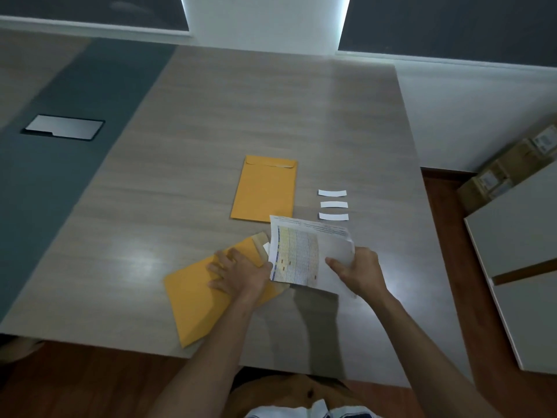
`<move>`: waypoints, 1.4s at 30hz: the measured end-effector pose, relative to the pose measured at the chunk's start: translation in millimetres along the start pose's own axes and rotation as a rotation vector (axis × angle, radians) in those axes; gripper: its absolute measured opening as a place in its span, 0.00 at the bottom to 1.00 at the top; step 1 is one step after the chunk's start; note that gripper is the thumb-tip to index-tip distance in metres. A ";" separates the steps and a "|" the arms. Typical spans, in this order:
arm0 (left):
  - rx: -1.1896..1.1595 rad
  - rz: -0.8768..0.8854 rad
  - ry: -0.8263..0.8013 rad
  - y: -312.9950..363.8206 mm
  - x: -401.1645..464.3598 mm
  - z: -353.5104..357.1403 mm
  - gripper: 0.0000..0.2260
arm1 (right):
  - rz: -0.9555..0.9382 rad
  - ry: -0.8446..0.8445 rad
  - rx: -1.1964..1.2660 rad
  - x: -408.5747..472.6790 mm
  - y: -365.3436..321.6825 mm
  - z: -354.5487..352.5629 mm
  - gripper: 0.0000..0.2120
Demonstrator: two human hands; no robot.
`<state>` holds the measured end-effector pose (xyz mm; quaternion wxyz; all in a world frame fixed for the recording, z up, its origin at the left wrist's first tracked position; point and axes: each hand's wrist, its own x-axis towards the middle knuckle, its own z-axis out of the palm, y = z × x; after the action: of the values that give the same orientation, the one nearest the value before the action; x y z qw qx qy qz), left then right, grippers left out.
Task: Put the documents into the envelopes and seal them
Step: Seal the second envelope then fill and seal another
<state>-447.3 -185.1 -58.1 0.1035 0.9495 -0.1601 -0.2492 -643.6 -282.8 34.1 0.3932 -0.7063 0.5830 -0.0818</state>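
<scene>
From my remote seat I log a pale wood-grain table (241, 122) with a blue-grey strip (75, 140) along its left side holding a metal hatch plate (63, 127), cardboard boxes (509, 164) stacked at far right, and reddish wood flooring (440, 200) beyond the table edge.

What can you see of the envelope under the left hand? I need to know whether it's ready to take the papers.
The near envelope is mustard-yellow paper, lying flat and slanted near the table's front edge. Its flap end points toward the documents, and the flap looks open. The left hand rests on it near the mouth; whether a finger lifts the mouth is unclear. The documents' edge sits at the opening, not visibly inside.
</scene>
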 end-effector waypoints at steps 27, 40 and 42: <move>0.127 0.299 -0.043 -28.0 -9.2 -7.0 0.44 | 0.324 -0.472 0.163 43.4 7.4 23.5 0.23; 0.198 0.406 -0.114 -34.5 -3.9 -27.3 0.54 | 0.258 -0.398 0.200 30.1 -4.4 70.7 0.17; 0.325 0.614 -0.139 -42.3 5.8 -39.6 0.62 | 0.225 -0.307 0.222 28.3 -1.5 69.6 0.14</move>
<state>-411.7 -143.3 -38.5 0.0101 0.8419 -0.4823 -0.2419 -593.8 -276.0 -21.7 0.5592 -0.5934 0.5788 0.0076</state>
